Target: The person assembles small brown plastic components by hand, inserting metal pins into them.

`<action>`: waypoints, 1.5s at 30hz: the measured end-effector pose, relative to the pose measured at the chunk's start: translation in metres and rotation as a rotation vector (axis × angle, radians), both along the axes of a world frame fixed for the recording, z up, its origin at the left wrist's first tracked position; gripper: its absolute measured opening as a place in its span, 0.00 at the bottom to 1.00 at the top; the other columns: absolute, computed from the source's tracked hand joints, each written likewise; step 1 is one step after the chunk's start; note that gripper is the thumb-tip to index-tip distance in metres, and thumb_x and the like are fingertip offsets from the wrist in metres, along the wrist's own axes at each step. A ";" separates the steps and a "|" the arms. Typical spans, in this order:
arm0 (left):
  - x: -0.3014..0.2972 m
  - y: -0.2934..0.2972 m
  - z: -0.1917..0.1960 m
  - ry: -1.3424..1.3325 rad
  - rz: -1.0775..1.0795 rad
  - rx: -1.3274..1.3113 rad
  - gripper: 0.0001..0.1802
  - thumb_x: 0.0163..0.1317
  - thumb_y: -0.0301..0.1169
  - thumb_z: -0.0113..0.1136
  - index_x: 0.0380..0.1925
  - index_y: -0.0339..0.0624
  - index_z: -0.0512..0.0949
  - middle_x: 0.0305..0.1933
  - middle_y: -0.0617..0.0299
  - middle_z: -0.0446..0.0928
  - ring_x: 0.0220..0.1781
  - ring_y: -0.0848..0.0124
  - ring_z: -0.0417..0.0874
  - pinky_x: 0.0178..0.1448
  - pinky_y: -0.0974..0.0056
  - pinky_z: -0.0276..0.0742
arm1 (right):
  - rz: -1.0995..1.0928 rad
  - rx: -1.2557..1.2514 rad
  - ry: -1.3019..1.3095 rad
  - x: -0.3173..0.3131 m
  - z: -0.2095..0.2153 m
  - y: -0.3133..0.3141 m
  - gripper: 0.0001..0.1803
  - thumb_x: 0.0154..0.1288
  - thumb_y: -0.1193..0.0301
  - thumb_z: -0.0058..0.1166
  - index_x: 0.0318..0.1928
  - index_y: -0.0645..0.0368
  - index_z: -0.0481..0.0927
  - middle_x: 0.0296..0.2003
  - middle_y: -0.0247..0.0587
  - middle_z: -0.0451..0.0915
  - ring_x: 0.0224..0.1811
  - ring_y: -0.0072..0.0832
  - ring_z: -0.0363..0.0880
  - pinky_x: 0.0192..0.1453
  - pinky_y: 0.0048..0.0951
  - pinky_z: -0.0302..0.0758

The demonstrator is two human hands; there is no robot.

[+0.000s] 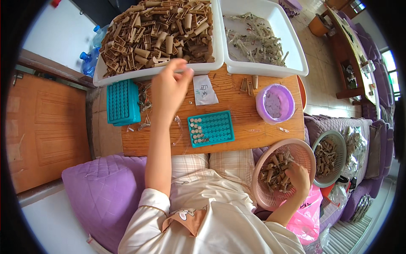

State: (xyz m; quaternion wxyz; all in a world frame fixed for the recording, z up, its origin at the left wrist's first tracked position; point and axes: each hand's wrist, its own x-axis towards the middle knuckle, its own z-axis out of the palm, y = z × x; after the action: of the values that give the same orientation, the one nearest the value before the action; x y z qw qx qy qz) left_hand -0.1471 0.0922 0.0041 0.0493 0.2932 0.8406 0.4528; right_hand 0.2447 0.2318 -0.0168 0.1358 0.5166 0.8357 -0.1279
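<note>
Stacked trays [123, 100]: at the table's left edge; a wide swing of the left forearm could knock them.
Left bin [211, 67]: brown pieces [158, 29] heaped about rim height; a bump might spill some. Near rim is the edge to lift over.
Left hand [171, 82]: at that near rim, fingers curled, thumb close; cannot tell whether anything is pinched.
Paper slip [205, 90]: just right of left hand; a dragging wrist might shift it.
Shallow tray [220, 126]: round discs [196, 131] along its left side; a low forearm could tip it, near the table's front edge. Room: wood between tray and bowl.
Purple bowl [261, 106]: near right table edge; an elbow knock could send it over.
Pink basket [305, 152]: brown parts [270, 170] inside, right of the lap; pressing on its rim might tilt it.
Right hand [298, 177]: inside it, fingertips hidden among parts; grip cannot be told.
Grey basket [341, 167]: just right; crowds sideways exit, upward looks freer.
</note>
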 end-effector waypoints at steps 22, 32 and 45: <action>-0.073 0.047 -0.025 0.363 0.116 -0.243 0.13 0.50 0.30 0.57 0.36 0.37 0.74 0.33 0.50 0.77 0.35 0.55 0.78 0.39 0.58 0.74 | 0.625 0.065 0.519 -0.361 -0.049 0.203 0.13 0.56 0.66 0.47 0.40 0.56 0.77 0.32 0.46 0.79 0.37 0.39 0.77 0.41 0.33 0.71; -0.034 0.028 -0.010 -0.413 -0.038 0.508 0.13 0.59 0.26 0.45 0.44 0.35 0.69 0.36 0.58 0.75 0.38 0.72 0.77 0.39 0.68 0.74 | 0.280 -0.293 1.066 -0.358 -0.014 0.197 0.11 0.60 0.67 0.46 0.39 0.58 0.77 0.35 0.36 0.78 0.39 0.23 0.75 0.45 0.24 0.70; 0.069 -0.011 0.012 -0.978 -0.472 0.682 0.25 0.58 0.48 0.49 0.43 0.36 0.68 0.26 0.67 0.66 0.16 0.83 0.58 0.19 0.78 0.53 | 0.758 -0.293 1.190 -0.211 0.050 -0.016 0.11 0.45 0.87 0.50 0.30 0.61 0.70 0.29 0.40 0.74 0.27 0.33 0.74 0.30 0.28 0.72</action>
State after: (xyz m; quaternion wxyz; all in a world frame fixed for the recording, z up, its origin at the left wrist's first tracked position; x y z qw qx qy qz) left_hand -0.0780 0.0815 0.0166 0.4295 0.2292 0.4425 0.7531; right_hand 0.0334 0.2158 0.0327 -0.2397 0.0102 0.8640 -0.4427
